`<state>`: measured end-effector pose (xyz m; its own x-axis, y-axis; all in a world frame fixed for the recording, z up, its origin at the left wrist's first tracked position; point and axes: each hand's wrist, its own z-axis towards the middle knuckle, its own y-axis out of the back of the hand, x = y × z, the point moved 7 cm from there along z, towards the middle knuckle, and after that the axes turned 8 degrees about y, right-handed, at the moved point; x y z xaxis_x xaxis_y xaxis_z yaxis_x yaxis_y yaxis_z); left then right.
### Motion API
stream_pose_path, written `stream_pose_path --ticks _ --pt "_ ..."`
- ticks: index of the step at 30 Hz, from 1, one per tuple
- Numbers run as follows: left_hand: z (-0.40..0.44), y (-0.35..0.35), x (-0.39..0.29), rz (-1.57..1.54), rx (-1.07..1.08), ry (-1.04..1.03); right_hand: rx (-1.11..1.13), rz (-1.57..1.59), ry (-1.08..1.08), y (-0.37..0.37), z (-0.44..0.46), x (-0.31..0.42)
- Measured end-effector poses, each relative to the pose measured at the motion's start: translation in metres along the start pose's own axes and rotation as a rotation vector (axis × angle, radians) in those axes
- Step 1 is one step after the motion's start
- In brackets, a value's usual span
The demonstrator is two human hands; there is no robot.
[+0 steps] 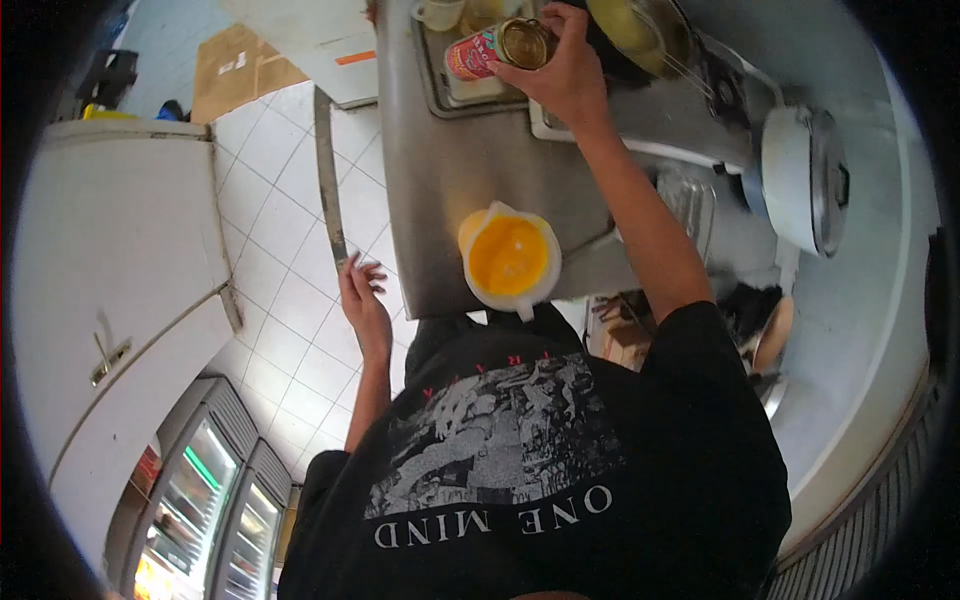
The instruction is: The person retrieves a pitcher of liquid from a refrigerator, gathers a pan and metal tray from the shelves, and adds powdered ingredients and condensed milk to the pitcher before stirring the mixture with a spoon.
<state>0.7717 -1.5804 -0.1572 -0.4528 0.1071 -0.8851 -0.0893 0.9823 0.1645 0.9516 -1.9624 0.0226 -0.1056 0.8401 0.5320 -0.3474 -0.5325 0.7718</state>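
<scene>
My right hand grips a tin can with a red label, thumb on one side and fingers on the other. The can is tilted over a metal tray, its metal end facing right. My left hand hangs beside the counter's left edge, above the floor, fingers loosely apart and nothing in them. At the counter's near edge, close to my body, stands a white jug with a spout and handle. Yellow-orange liquid fills much of it; neither hand touches it.
The steel counter runs away from me. A pale cup stands at the tray's far end. Right are a pan with a wire strainer and a lidded white pot. Glass-door fridges stand lower left beyond the tiled floor.
</scene>
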Motion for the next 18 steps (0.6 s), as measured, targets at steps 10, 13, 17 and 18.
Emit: stream_pose_path --ticks 10,13,17,18 --pt "-0.043 -0.017 -0.039 -0.109 0.104 -0.179 0.269 -0.229 -0.238 0.087 -0.233 -0.07" --pt "-0.071 -0.023 -0.049 -0.117 0.077 -0.244 0.371 -0.224 -0.243 0.077 -0.286 -0.095" --pt "-0.111 -0.04 -0.064 -0.125 0.025 -0.353 0.42 -0.19 -0.165 0.065 -0.32 -0.109" --pt "-0.12 -0.047 -0.069 -0.125 0.016 -0.39 0.422 -0.169 -0.155 0.062 -0.324 -0.112"
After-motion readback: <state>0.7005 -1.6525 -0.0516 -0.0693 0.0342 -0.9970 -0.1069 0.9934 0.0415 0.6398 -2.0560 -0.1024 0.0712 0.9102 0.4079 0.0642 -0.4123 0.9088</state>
